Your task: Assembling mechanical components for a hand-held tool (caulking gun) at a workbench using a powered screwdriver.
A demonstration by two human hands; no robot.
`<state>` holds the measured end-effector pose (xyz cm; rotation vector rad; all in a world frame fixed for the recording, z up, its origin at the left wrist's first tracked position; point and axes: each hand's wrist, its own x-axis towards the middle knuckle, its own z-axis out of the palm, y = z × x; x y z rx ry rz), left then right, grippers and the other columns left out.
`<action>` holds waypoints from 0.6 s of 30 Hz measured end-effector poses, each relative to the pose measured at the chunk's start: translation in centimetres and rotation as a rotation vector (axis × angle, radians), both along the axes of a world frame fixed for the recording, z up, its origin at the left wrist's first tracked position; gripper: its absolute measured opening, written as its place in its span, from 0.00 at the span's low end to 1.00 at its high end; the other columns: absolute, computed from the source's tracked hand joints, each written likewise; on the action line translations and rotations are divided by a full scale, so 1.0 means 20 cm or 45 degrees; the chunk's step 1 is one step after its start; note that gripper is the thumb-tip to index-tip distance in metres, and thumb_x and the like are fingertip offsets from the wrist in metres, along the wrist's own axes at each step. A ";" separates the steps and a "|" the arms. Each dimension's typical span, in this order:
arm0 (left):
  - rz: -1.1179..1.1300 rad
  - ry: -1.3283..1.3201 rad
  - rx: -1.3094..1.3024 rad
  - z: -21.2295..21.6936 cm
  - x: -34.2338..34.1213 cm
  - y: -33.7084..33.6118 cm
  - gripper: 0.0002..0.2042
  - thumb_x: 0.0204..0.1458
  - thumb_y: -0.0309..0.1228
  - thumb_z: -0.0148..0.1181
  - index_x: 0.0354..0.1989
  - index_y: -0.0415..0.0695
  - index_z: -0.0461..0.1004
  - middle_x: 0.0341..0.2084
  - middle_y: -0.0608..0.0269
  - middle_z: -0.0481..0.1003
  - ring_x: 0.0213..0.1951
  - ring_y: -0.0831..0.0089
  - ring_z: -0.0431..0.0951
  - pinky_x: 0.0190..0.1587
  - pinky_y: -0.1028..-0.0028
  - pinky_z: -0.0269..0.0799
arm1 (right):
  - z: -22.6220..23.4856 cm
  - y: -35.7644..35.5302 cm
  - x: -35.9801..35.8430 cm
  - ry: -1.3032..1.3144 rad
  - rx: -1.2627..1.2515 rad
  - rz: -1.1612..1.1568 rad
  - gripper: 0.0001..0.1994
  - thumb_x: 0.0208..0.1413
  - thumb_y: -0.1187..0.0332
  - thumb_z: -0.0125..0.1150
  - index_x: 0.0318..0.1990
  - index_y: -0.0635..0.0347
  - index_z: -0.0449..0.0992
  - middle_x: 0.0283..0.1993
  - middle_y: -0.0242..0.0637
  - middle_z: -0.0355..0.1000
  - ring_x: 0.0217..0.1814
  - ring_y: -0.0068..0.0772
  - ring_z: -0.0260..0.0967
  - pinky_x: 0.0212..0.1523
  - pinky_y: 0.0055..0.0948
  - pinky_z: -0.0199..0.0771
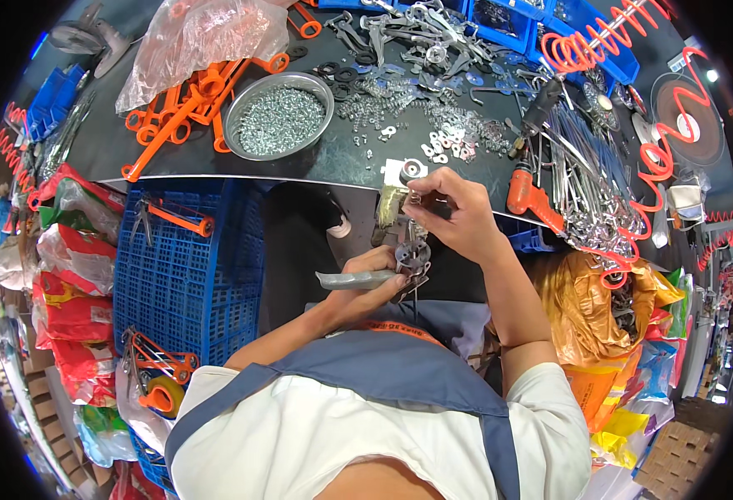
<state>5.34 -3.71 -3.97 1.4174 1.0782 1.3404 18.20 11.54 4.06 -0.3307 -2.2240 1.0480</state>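
My left hand [366, 279] is closed on a metal assembly below the bench edge. This assembly has a long grey lever [358, 280] pointing left and a round metal part [413, 255] at its right end. Above it, the thumb and fingers of my right hand [462, 212] are pinched together on what looks like a small coil spring [416, 198]. A small fixture [390, 205] with a pale top is fixed at the bench edge, just left of my right fingertips. On the bench beyond lie small white metal pieces [446, 143] and many loose coil springs [383, 98].
A steel bowl of small metal parts [279, 121] stands beside orange handles [187, 108]. An orange power tool [535, 198] and long metal rods [587, 179] lie right, under a coiled red hose [658, 171]. Blue crates [187, 267] stand left; an orange sack [587, 308] stands right.
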 end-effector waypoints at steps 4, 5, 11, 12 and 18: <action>-0.010 -0.051 -0.174 0.03 0.01 -0.02 0.11 0.54 0.32 0.54 0.38 0.35 0.72 0.33 0.62 0.69 0.32 0.79 0.67 0.32 0.78 0.62 | -0.01 -0.01 0.00 0.027 -0.104 -0.023 0.11 0.43 0.80 0.67 0.35 0.66 0.72 0.30 0.34 0.71 0.30 0.20 0.71 0.31 0.20 0.71; 0.000 -0.048 -0.167 0.01 0.01 -0.01 0.11 0.54 0.31 0.54 0.38 0.35 0.72 0.33 0.62 0.69 0.32 0.80 0.67 0.32 0.78 0.62 | -0.01 -0.01 0.00 -0.024 -0.074 0.016 0.10 0.43 0.78 0.67 0.34 0.66 0.72 0.30 0.34 0.71 0.29 0.21 0.70 0.30 0.20 0.70; 0.035 -0.158 -0.199 0.05 0.04 -0.01 0.14 0.55 0.34 0.54 0.42 0.35 0.69 0.35 0.57 0.72 0.37 0.70 0.72 0.42 0.72 0.67 | 0.00 0.01 0.03 -0.301 -0.115 0.291 0.08 0.47 0.72 0.66 0.31 0.66 0.74 0.30 0.33 0.72 0.28 0.21 0.68 0.30 0.20 0.67; 0.063 -0.296 -0.242 0.06 0.05 -0.02 0.16 0.55 0.36 0.53 0.45 0.35 0.67 0.36 0.57 0.72 0.37 0.71 0.72 0.43 0.72 0.67 | -0.01 0.02 0.04 -0.267 -0.344 0.207 0.08 0.47 0.72 0.65 0.31 0.66 0.74 0.28 0.32 0.71 0.27 0.19 0.67 0.29 0.20 0.67; -0.304 -0.026 -0.623 0.09 0.01 0.00 0.17 0.57 0.40 0.52 0.45 0.37 0.67 0.29 0.61 0.72 0.33 0.77 0.72 0.37 0.75 0.68 | -0.03 0.00 0.10 -0.350 -0.655 0.031 0.06 0.47 0.73 0.64 0.29 0.65 0.75 0.26 0.27 0.71 0.28 0.13 0.64 0.29 0.17 0.64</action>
